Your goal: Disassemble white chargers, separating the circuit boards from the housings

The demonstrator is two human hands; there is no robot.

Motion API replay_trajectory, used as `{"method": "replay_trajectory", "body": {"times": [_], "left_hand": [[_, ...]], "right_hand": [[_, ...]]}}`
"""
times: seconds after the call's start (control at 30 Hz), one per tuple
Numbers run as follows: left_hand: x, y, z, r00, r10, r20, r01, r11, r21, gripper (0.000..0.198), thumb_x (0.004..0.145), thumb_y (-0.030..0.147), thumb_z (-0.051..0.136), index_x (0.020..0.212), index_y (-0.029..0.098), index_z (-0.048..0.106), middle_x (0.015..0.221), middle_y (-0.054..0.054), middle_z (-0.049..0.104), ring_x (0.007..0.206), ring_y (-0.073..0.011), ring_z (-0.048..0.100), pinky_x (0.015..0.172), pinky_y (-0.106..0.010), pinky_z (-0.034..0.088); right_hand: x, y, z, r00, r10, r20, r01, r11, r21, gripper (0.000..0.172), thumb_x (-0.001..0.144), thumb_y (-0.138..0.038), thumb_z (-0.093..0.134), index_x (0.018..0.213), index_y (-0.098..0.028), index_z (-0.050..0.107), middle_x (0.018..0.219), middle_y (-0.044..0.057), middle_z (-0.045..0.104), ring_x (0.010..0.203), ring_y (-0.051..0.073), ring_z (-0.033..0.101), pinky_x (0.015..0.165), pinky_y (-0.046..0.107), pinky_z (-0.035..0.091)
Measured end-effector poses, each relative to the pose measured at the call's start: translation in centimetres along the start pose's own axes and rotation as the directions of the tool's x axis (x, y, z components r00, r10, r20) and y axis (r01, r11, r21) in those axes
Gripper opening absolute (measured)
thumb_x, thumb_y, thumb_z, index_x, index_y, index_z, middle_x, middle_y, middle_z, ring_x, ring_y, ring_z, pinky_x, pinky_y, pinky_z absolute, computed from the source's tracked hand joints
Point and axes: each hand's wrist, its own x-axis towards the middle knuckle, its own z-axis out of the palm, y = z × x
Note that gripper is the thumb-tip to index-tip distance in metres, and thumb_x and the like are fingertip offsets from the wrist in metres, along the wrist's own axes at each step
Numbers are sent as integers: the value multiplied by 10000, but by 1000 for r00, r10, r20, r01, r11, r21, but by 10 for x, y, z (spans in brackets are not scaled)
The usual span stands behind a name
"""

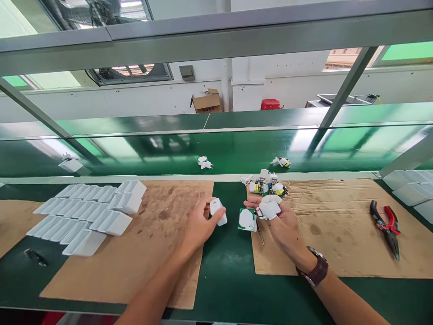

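Between the thumb and fingers of my left hand (202, 223) is a small white plastic cover (218, 212), held upright over the green strip of bench. My right hand (287, 230) is palm up, some fingers stretched leftward, and carries a cluster of white plug parts (269, 209) with short wires. A green circuit board (247, 219) with a white disc lies or hangs just left of it; whether it touches the hand, I cannot tell. Below, a thin metal tool (260, 233) points down. Beyond the fingers sits a pile of circuit assemblies (265, 183) with yellow and white components.
White open housings (81, 207) stand in rows on the left cardboard (145, 271). Red-black pliers (387, 228) rest on the right cardboard (338, 253). More white housings (414, 187) are at far right. Small assemblies (204, 162) lie on the raised green ledge behind.
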Motion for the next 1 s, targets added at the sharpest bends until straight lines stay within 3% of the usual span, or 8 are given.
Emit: {"method": "replay_trajectory", "body": {"times": [0.07,0.17,0.27,0.43,0.57,0.77,0.87,1.0], "left_hand": [[-4,1,1,973,231,16,-230,960,160,582,795,551,797,1269,233,681,1339,-112,661,1346,-360,528,1140,-552,451],[-12,7,7,888,435,151,-452,885,108,429,904,478,715,1273,259,697,1296,-104,681,1307,-308,544,1133,-519,463],[-17,14,11,836,467,288,-475,879,-45,279,966,420,658,1162,243,747,1145,-109,738,1232,-290,588,1061,-475,521],[-16,18,7,807,431,403,-336,897,-286,229,979,393,656,1020,204,778,1025,-122,731,1184,-274,606,1029,-444,534],[-14,9,7,838,405,366,-225,867,-444,254,918,402,746,1070,200,770,1052,-116,706,1108,-242,639,978,-414,551],[-12,-3,11,850,436,295,-235,816,-528,235,856,322,827,1067,230,777,1058,-100,715,1122,-227,649,958,-390,555],[-11,1,10,848,471,242,-297,802,-518,222,861,307,823,1068,242,775,1035,-86,729,1102,-220,656,952,-386,555],[-12,11,7,822,557,115,-486,793,-367,170,902,256,776,1068,225,761,973,-75,752,1051,-223,646,924,-405,555]], "right_hand": [[1,-2,-1,998,-54,-10,54,998,10,270,907,-473,730,1001,-229,663,1180,105,778,1075,292,763,971,508,615],[-3,-2,2,986,-170,-5,170,985,9,199,912,-414,737,968,-249,641,1155,85,787,1057,285,772,976,510,620],[-10,-1,6,968,-249,37,249,968,-12,157,911,-361,741,960,-271,622,1154,75,787,1071,286,769,956,492,636],[-17,0,7,958,-247,146,252,968,-14,89,962,-351,664,986,-283,612,1199,97,769,1085,291,763,944,489,647],[-19,-1,8,942,-290,168,297,955,-21,43,976,-318,643,998,-281,635,1213,93,760,1120,290,748,965,494,641],[-19,1,5,947,-263,183,263,964,22,32,972,-298,656,998,-279,652,1268,76,732,1183,294,719,968,487,637],[-16,3,-1,943,-241,229,252,968,-18,135,1004,-324,609,1122,-300,669,1343,74,699,1249,299,683,1026,514,599],[-8,2,-10,918,-292,269,368,881,-298,398,994,-320,631,1389,-352,592,1486,72,602,1403,291,552,1194,543,441]]}}
